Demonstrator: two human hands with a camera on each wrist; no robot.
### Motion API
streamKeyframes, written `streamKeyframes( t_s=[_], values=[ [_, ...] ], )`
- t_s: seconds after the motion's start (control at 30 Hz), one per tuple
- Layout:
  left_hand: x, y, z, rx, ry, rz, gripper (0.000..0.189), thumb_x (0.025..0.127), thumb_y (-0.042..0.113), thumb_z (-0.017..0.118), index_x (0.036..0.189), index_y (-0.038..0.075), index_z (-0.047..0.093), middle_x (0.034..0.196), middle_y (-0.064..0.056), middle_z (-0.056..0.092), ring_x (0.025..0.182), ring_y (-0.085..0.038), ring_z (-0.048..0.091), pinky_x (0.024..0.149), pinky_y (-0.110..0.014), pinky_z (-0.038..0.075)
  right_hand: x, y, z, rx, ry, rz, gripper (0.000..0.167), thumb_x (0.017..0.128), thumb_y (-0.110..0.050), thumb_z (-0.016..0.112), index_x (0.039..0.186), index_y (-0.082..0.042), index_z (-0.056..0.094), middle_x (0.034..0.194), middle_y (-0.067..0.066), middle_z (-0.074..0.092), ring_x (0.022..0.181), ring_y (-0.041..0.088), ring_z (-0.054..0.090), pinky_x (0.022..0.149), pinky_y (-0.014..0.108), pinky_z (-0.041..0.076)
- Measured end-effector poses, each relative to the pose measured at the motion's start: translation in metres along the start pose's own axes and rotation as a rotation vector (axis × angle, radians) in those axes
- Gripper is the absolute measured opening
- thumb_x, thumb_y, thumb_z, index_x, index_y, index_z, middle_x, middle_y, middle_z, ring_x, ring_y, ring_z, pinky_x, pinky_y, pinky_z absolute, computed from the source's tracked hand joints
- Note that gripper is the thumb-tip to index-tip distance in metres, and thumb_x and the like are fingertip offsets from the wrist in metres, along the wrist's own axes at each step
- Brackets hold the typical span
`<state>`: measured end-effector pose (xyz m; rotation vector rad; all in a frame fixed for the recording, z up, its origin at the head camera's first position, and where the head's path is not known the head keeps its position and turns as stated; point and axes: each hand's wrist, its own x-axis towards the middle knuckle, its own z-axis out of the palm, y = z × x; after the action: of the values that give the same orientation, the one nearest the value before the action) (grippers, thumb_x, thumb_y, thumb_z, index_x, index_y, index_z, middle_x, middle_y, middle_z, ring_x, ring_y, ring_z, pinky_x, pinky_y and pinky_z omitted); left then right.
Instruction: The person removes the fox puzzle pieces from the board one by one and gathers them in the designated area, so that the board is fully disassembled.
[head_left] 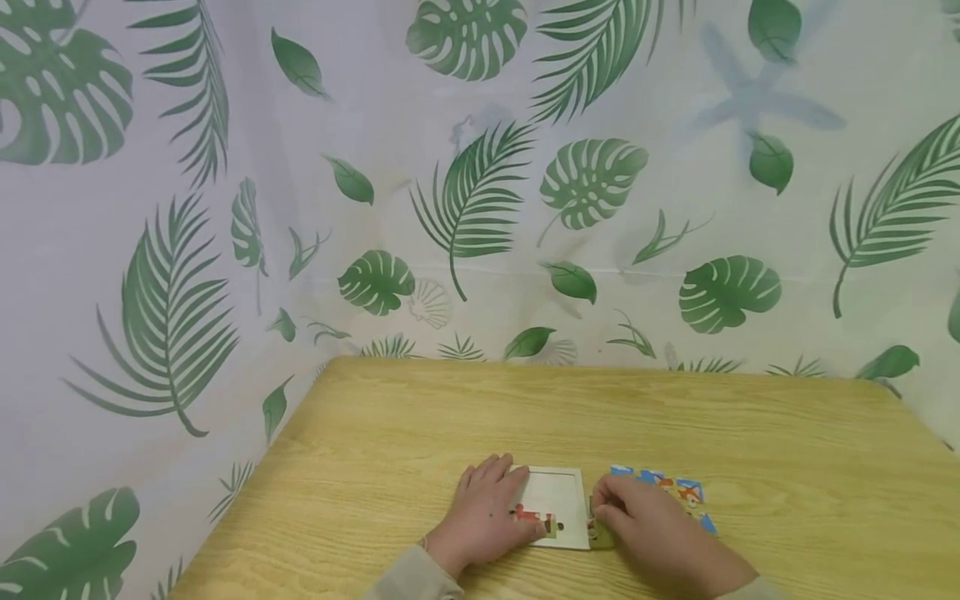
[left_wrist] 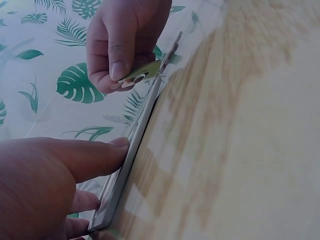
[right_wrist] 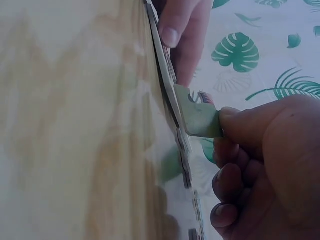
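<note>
A white puzzle tray point(head_left: 582, 504) with a raised rim lies on the table, with a few joined puzzle pieces point(head_left: 552, 526) along its bottom edge. My left hand point(head_left: 483, 521) rests over the tray's left side, fingers extended and thumb on the tray near the pieces. My right hand point(head_left: 648, 517) pinches a green jigsaw piece point(right_wrist: 201, 119) between thumb and fingers. That piece is tilted up just off the tray's right rim, and its picture side is mostly turned away in the right wrist view.
Loose puzzle pieces point(head_left: 692, 493), blue and orange, lie to the right of the tray, partly behind my right hand. The wood-grain table point(head_left: 420, 417) stretches to a leaf-patterned curtain point(head_left: 480, 317) at the back and left.
</note>
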<state>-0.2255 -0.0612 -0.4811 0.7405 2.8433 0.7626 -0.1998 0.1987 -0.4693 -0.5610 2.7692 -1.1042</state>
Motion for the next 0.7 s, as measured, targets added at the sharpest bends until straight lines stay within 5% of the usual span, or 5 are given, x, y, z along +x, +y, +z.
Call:
streamKeyframes(
  t_s=[0.27, 0.7],
  values=[
    [0.001, -0.001, 0.000, -0.009, -0.008, -0.009, 0.079, 0.089, 0.056, 0.071, 0.151, 0.011, 0.049, 0.159, -0.014, 0.036, 0.149, -0.035, 0.026, 0.117, -0.063, 0.017, -0.003, 0.012, -0.016, -0.019, -0.004, -0.024, 0.013, 0.105, -0.024, 0.057, 0.092, -0.020, 0.058, 0.080, -0.010, 0.057, 0.066, 0.006, 0.045, 0.059, 0.026, 0.040],
    [-0.001, 0.000, -0.002, -0.041, -0.014, -0.025, 0.080, 0.088, 0.055, 0.071, 0.151, 0.011, 0.049, 0.160, -0.014, 0.036, 0.149, -0.034, 0.025, 0.117, -0.062, 0.015, -0.018, 0.033, -0.053, 0.072, -0.063, 0.072, 0.015, 0.105, -0.023, 0.057, 0.097, -0.011, 0.059, 0.072, 0.001, 0.054, 0.056, 0.012, 0.047, 0.054, 0.029, 0.043]
  ],
)
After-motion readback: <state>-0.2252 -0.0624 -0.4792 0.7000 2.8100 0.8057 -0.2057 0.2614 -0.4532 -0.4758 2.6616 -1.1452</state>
